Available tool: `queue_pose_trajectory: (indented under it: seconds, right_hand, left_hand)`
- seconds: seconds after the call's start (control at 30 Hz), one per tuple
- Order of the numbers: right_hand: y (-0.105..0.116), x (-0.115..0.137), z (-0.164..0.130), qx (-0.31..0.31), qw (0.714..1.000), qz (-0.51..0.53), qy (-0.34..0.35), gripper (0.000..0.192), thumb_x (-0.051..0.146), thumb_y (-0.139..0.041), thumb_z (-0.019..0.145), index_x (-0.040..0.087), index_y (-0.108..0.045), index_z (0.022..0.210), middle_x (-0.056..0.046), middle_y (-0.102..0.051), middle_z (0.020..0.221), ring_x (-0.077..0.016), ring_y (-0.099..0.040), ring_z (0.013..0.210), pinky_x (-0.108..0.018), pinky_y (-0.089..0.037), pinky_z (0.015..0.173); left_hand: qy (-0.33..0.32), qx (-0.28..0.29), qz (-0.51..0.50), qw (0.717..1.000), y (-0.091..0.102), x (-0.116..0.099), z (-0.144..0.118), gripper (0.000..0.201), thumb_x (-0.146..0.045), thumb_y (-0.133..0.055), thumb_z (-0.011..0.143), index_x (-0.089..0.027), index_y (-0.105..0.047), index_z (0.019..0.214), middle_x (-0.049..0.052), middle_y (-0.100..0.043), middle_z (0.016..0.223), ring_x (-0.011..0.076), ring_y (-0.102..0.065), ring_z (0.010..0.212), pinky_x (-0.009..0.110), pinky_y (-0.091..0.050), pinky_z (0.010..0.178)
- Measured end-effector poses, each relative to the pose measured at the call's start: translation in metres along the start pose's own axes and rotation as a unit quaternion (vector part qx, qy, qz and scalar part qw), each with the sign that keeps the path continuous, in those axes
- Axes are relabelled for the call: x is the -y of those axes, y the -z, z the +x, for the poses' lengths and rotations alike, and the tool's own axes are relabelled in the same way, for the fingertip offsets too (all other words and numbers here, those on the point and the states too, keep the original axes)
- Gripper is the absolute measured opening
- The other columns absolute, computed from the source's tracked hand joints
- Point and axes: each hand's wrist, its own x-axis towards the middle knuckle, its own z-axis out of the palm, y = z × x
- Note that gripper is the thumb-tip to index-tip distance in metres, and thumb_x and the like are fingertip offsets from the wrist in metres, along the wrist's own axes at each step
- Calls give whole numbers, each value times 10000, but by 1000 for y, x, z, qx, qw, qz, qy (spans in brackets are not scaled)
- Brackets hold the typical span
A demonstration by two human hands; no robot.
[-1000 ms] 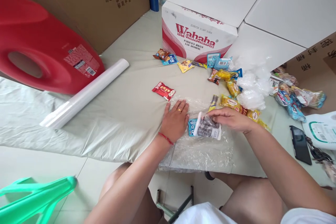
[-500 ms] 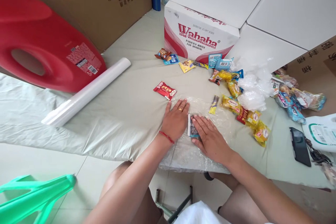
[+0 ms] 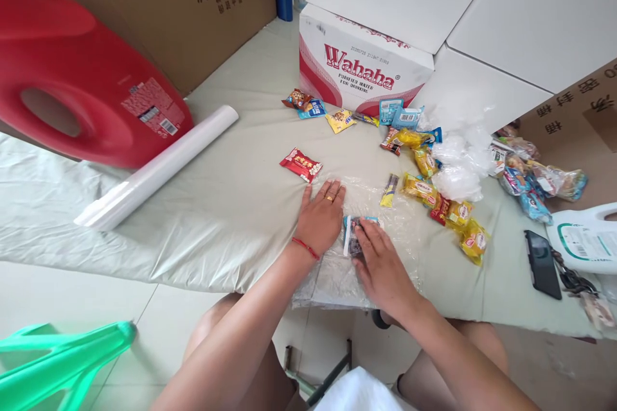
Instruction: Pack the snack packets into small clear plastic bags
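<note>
A small blue-and-white snack packet (image 3: 355,236) lies flat on a sheet of clear cling film (image 3: 366,270) spread at the near edge of the table (image 3: 231,205), and the right hand (image 3: 383,266) rests on it, palm down and fingers stretched, pressing rather than gripping. Just to its left, the left hand (image 3: 322,218) lies flat and open on the film's left part, holding nothing, its fingertips reaching toward a red snack packet (image 3: 301,164) that lies near but apart. To do this pressing well, I judge that the left palm should pin the film firmly so it does not slide, while the right hand keeps the packet square and smooths outward so no air or creases get trapped beneath the wrap. The film hangs a little over the table's front edge, so weight should stay on the part that is supported. Farther out, a scatter of yellow snack packets (image 3: 436,199) and crumpled clear plastic (image 3: 456,170) lies to the right, with a dark phone (image 3: 542,263) beyond. A white roll of film (image 3: 157,167) lies at the left beside a red jug (image 3: 87,83), and a Wahaha carton (image 3: 361,64) stands at the back.
</note>
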Motion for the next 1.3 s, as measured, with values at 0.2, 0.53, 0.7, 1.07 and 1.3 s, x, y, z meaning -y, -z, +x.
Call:
queue_pose_trajectory:
  seconds: [0.2,0.53,0.7,1.07,1.3]
  right_hand:
    - [30,-30,26,45,997,59,22,564,162,-595,903,227,-543,1461,-157,-483,1517,-333,-432,1404,-594,-433,1140]
    - [28,-10,36,44,998,42,19,434,191,-674,892,254,-648,1321,-130,-616,1242,-305,-552,1119,-518,-508,969]
    - [56,-28,54,24,994,99,26,332,379,-608,968,223,-683,1251,-110,-683,1182,-281,-589,1113,-464,-495,997]
    - [53,-78,161,133,983,-28,-121,500,330,-735,833,108,-658,1274,-109,-710,998,-269,-583,1065,-318,-450,898]
    - [84,-62,127,104,982,159,-21,191,344,-601,926,179,-697,913,63,-489,597,-106,-416,555,-228,-316,587]
  left_hand:
    - [-4,3,-2,1000,0,0,-1,528,-261,-252,1048,-171,-481,1515,98,-420,1627,258,-353,1528,610,-199,1256]
    - [49,13,-81,995,5,10,8,526,-334,-286,1046,-164,-486,1501,103,-420,1630,245,-362,1522,526,-249,1259]
    - [66,-5,-62,996,8,5,3,574,-473,-410,1005,-150,-506,1470,151,-419,1622,330,-273,1554,607,-183,1256]
    - [21,-57,-69,996,13,-13,-19,631,-446,-624,850,-186,-530,1418,153,-416,1607,364,-191,1570,598,-63,1275]
    - [68,-94,-105,988,12,-13,-27,758,-329,-685,789,-146,-433,1480,187,-370,1622,386,-154,1577,631,-61,1266]
